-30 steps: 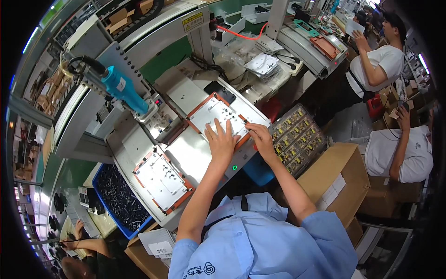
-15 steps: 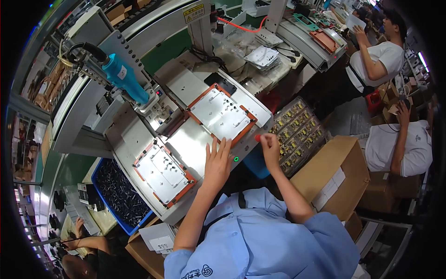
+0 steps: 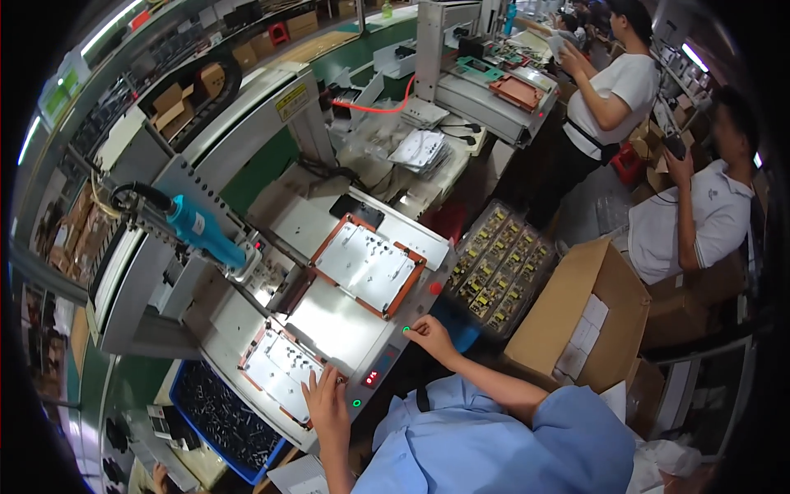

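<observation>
Spreading its fingers loosely, the left hand (image 3: 327, 407) lies over the right edge of a white panel (image 3: 284, 370), left of the bottom centre; whether it presses down cannot be told. The right hand (image 3: 432, 337), right of centre, has thumb and fingers drawn together at a green-ringed button (image 3: 406, 329) on the machine's front edge; whether it presses or pinches anything is hidden. Between the hands the front edge runs open past a second green-ringed button (image 3: 356, 403), and a stretch of metal bed (image 3: 333, 323) separates the lower panel from another white panel (image 3: 366, 259) in an orange frame (image 3: 404, 290) at the centre. A red button (image 3: 435, 288) sits near that frame's right corner. The blue electric screwdriver (image 3: 202, 230) stands tilted at left, its tip hard to make out. The blue bin (image 3: 267, 469) at lower left holds dark parts too heaped to tell singly. The lower border cuts off the left forearm, and the fisheye's dark rim swallows the corners. A yellow warning label (image 3: 291, 102) marks the gantry at upper left, its print small; a display (image 3: 372, 378) between the hands glows with red characters.
</observation>
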The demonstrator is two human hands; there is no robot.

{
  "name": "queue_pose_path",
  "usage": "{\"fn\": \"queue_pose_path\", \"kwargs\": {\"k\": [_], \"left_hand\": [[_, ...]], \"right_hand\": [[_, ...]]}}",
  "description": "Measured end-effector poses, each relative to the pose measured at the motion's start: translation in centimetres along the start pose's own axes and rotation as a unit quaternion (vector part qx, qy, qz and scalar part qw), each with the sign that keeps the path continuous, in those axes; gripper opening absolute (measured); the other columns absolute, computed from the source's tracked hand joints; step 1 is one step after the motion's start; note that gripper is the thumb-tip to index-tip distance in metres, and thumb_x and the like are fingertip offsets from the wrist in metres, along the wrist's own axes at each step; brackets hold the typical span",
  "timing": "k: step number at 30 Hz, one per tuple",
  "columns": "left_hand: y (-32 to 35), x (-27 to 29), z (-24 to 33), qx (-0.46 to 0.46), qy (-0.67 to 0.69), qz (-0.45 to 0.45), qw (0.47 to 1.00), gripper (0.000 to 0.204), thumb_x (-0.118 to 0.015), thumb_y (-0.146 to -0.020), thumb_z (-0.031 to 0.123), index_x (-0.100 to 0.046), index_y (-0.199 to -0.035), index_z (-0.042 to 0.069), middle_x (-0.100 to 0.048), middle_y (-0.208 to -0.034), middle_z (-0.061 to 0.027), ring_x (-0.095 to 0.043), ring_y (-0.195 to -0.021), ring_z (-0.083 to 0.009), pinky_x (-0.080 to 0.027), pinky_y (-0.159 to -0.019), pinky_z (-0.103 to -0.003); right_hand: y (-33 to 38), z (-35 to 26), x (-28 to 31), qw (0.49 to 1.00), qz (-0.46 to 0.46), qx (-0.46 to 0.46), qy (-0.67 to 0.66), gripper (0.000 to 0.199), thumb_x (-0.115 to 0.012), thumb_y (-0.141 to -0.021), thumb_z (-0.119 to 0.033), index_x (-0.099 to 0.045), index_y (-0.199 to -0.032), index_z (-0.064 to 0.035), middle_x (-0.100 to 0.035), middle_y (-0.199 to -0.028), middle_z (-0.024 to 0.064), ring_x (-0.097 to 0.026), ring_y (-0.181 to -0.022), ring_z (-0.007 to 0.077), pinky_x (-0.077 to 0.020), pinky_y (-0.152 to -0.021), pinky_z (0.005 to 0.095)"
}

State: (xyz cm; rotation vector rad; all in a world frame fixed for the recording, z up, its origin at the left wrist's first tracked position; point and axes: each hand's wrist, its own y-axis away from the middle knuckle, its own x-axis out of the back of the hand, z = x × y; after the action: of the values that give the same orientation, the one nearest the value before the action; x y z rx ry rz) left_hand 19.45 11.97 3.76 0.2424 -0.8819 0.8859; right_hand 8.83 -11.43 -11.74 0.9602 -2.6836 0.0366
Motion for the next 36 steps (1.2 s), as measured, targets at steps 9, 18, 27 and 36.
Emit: {"fn": "queue_pose_path", "kwargs": {"k": [9, 18, 27, 36], "left_hand": [[0.4, 0.4, 0.2, 0.011, 0.006, -0.005, 1.0, 0.033, -0.057, -0.088, 0.003, -0.058, -0.121, 0.007, -0.058, -0.124, -0.0149, -0.043, -0.127, -0.0391, -0.021, -0.111, -0.05], [0.4, 0.2, 0.3, -0.026, 0.011, -0.052, 0.998, 0.031, -0.055, -0.09, 0.005, -0.057, -0.121, 0.005, -0.057, -0.126, -0.0145, -0.042, -0.127, -0.0405, -0.02, -0.111, -0.053], [-0.9, -1.9, 3.8, -0.127, -0.016, -0.118, 0.985, 0.03, -0.054, -0.09, 0.002, -0.057, -0.12, 0.003, -0.057, -0.125, -0.0172, -0.04, -0.13, -0.0372, -0.02, -0.112, -0.049], [-1.3, -6.6, 9.4, -0.211, -0.009, -0.226, 0.951, 0.031, -0.055, -0.09, 0.003, -0.058, -0.121, 0.005, -0.057, -0.125, -0.0161, -0.044, -0.127, -0.0364, -0.022, -0.111, -0.05]], "right_hand": [[-0.6, 0.1, 0.3, 0.996, -0.039, -0.056, -0.052, 0.026, -0.075, -0.08, -0.025, -0.06, -0.085, -0.0049, -0.058, -0.075, -0.001, -0.051, -0.07, 0.0059, -0.0437, -0.063, 0.0223], [-0.3, -0.3, 0.2, 0.999, 0.0, -0.054, -0.009, 0.029, -0.075, -0.077, -0.025, -0.059, -0.08, -0.002, -0.059, -0.075, 0.0065, -0.058, -0.069, 0.0128, -0.0473, -0.064, 0.0273], [2.5, -1.5, 3.7, 0.995, 0.076, -0.031, -0.055, 0.021, -0.068, -0.083, -0.019, -0.061, -0.093, -0.0023, -0.064, -0.083, 0.0085, -0.063, -0.077, 0.0173, -0.0505, -0.07, 0.0301], [6.7, 3.0, 20.3, 0.904, 0.412, -0.03, -0.113, 0.015, -0.057, -0.094, -0.016, -0.06, -0.103, -0.0043, -0.059, -0.082, -0.001, -0.056, -0.072, 0.0066, -0.0463, -0.065, 0.0216]]}}
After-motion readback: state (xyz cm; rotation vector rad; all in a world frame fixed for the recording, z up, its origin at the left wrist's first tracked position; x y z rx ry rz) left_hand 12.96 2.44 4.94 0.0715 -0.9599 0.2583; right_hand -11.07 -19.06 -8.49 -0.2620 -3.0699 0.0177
